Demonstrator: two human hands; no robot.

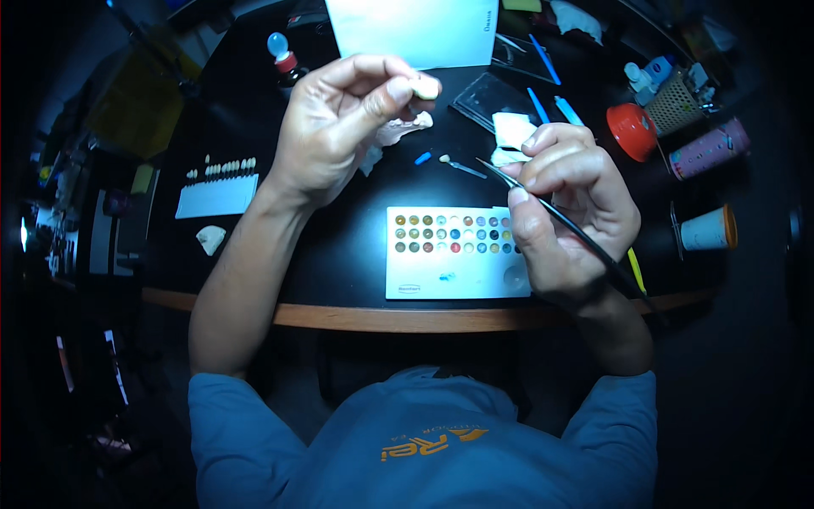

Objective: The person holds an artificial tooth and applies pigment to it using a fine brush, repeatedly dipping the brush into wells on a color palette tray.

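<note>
My left hand (335, 127) is raised over the table, thumb and fingers pinching a small cream-coloured dental crown (426, 87). Across from it, my right hand (581, 208) grips a thin black paintbrush (598, 248), its fine tip pointing up and left, apart from the crown. Below and between the hands lies a white palette (466, 284) with rows of coloured wells and a blue smear on its bare part. Partly hidden by my left hand is a pinkish dental model (403, 130). A single shade tab (462, 165) rests near the brush tip beside a small blue piece (423, 158).
A shade guide (216, 197) with tooth-coloured tabs lies at left, above a pale plaster piece (210, 239). A dropper bottle (284, 64) stands at far left. Along the right are a red bowl (631, 130), a pink cylinder (712, 149) and a white cup (705, 230).
</note>
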